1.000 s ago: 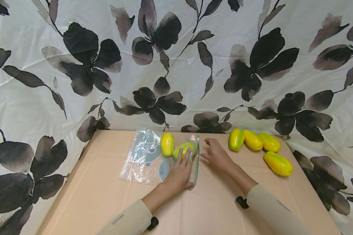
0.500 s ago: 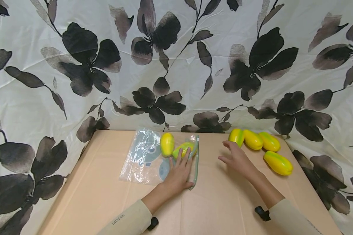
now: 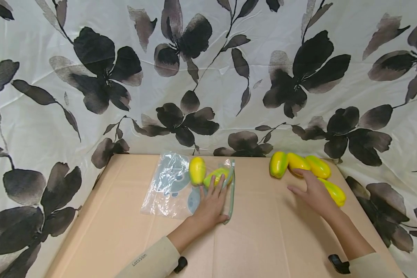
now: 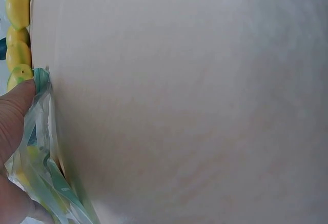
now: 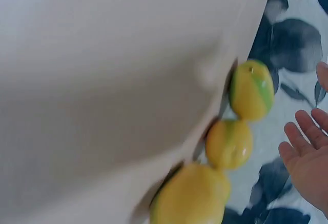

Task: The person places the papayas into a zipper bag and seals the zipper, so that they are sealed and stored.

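A clear zip bag (image 3: 170,193) with blue printing lies flat at the table's back middle. Two yellow-green, mango-shaped fruits (image 3: 197,171) show at the bag. My left hand (image 3: 210,204) rests on the bag near its green zip edge, fingers spread and straight, fingertips over the right-hand fruit. In the left wrist view, the thumb (image 4: 18,98) touches the green zip strip. At the right, my right hand (image 3: 314,193) hovers beside several more such fruits (image 3: 278,165), its fingers apart and partly covering two of them. The right wrist view shows the open palm (image 5: 312,167) holding nothing.
The tan tabletop (image 3: 250,239) spreads in front of the bag and fruits. Behind its back edge hangs a white cloth (image 3: 243,127) with dark flower print. The right-hand fruits lie close together near the table's back right corner.
My right hand has moved right, from beside the bag's zip edge, past the nearest loose fruit, to over the right-hand group. The left hand, bag and fruits stay put.
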The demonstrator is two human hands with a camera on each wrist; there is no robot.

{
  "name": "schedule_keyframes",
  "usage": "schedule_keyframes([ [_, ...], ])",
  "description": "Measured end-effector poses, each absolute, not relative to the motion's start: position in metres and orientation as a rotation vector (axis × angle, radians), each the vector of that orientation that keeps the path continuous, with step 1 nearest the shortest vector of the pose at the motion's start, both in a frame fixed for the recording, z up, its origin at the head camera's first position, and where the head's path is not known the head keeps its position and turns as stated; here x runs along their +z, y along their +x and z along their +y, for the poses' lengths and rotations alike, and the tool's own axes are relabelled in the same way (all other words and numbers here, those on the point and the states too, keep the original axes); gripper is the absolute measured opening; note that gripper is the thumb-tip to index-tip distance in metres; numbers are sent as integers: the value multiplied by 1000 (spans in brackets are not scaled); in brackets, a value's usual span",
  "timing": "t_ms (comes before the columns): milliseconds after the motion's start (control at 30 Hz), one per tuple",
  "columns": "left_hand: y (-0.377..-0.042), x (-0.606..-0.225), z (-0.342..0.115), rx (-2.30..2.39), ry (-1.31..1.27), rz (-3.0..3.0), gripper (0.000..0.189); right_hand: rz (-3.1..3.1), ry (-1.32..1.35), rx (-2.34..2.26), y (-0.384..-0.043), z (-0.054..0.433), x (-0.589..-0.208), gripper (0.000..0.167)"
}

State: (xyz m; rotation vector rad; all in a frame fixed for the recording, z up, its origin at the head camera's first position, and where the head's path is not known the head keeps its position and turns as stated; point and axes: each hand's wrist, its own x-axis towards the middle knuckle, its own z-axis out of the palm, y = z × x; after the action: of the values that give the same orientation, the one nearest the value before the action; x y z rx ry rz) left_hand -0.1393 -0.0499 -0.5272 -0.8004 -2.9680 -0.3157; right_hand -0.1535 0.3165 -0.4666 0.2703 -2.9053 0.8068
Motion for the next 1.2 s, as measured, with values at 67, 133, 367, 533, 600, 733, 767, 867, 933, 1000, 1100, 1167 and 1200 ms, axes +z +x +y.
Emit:
schedule_keyframes([
  [67, -140, -528, -50, -319, -796, -2970, 125, -2900, 232, 762, -152, 328, -464, 70],
  [133, -140, -528, -50, -325, -794, -2971, 126, -2890, 206, 720, -152, 341, -464, 70],
  [367, -140, -529, -49, -339, -791, -2975, 126, -2899, 40, 702, -149, 387, -472, 82],
  [533, -141, -530, -48, -323, -785, -2976, 126, -2984, -122, 716, -146, 411, -481, 102],
  [600, -142, -530, -48, -316, -781, -2976, 126, -3013, -152, 707, -147, 418, -485, 105],
  [733, -142, -530, -48, -296, -775, -2976, 126, -3076, -185, 721, -148, 428, -490, 109],
  [767, -143, -529, -48, -289, -772, -2978, 126, -3095, -189, 732, -149, 430, -491, 110],
  [867, -143, -529, -48, -280, -765, -2981, 125, -3145, -200, 782, -150, 433, -495, 113],
  [933, -144, -529, -48, -275, -761, -2983, 126, -3167, -201, 813, -150, 434, -498, 114],
  [1000, -144, -528, -47, -280, -762, -2984, 126, -3170, -175, 835, -150, 435, -502, 112],
  [1100, -145, -527, -47, -288, -765, -2983, 126, -3154, -124, 847, -151, 435, -506, 104],
  [1167, -144, -526, -46, -295, -768, -2983, 125, -3131, -79, 851, -150, 436, -510, 97],
  [1200, -144, -526, -46, -296, -768, -2983, 125, -3121, -60, 851, -149, 436, -511, 95],
])
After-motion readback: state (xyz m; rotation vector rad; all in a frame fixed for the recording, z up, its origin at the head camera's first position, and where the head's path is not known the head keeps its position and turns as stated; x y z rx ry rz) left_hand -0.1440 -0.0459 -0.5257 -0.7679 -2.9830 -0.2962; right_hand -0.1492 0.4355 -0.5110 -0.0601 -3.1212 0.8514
